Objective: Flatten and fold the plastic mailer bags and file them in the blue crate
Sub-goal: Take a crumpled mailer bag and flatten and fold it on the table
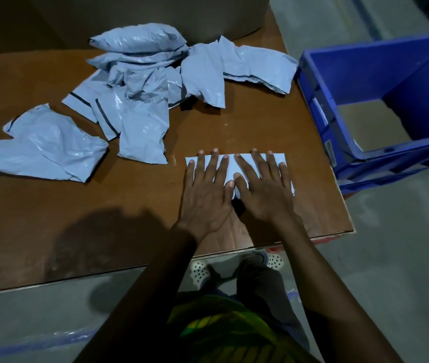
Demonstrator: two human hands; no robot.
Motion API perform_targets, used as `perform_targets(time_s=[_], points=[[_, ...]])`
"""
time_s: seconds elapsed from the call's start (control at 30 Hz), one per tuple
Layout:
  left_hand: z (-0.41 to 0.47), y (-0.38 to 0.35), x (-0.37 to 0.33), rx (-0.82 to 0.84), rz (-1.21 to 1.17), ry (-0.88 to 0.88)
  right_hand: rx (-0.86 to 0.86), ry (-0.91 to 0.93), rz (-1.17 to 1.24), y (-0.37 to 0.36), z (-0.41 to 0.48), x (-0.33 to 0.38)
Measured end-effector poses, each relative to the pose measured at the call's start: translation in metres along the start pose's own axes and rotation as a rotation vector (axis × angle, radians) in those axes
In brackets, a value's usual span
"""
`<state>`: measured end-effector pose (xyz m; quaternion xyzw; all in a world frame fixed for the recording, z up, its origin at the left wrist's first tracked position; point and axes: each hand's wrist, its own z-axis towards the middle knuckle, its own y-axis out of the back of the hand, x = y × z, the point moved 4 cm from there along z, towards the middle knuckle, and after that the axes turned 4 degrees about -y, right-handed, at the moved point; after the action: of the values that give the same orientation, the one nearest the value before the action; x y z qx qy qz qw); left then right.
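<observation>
— Where were the hands?
— The left hand (pixel 205 189) and right hand (pixel 265 189) lay side by side, fingers straight and spread, flat on the folded mailer (pixel 230 165) near the table's (pixel 77 205) front edge, probably pressing in the crease.
— And farther back?
— Crumpled mailers (pixel 140 100) were heaped to the left, unfolded. The blue crate (pixel 365 64) stood just off the right edge, handy for filing.
</observation>
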<state>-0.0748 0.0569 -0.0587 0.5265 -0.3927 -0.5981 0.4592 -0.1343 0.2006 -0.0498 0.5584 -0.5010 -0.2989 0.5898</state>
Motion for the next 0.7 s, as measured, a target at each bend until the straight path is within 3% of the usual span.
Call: perform_targets(time_s=[0.17,0.43,0.6,0.7], points=[[-0.009,0.0,-0.008,-0.028,0.084,0.023,-0.198,-0.005,-0.019,-0.007,-0.022,0.006],[-0.001,0.0,-0.001,0.038,0.132,-0.017,-0.138,-0.022,-0.003,-0.006,-0.013,0.006],[0.001,0.001,0.006,0.121,0.015,0.038,-0.02,0.062,0.083,0.007,-0.013,0.0],[-0.01,0.024,0.008,-0.013,-0.075,0.112,-0.195,0.031,0.196,0.021,-0.037,-0.015]])
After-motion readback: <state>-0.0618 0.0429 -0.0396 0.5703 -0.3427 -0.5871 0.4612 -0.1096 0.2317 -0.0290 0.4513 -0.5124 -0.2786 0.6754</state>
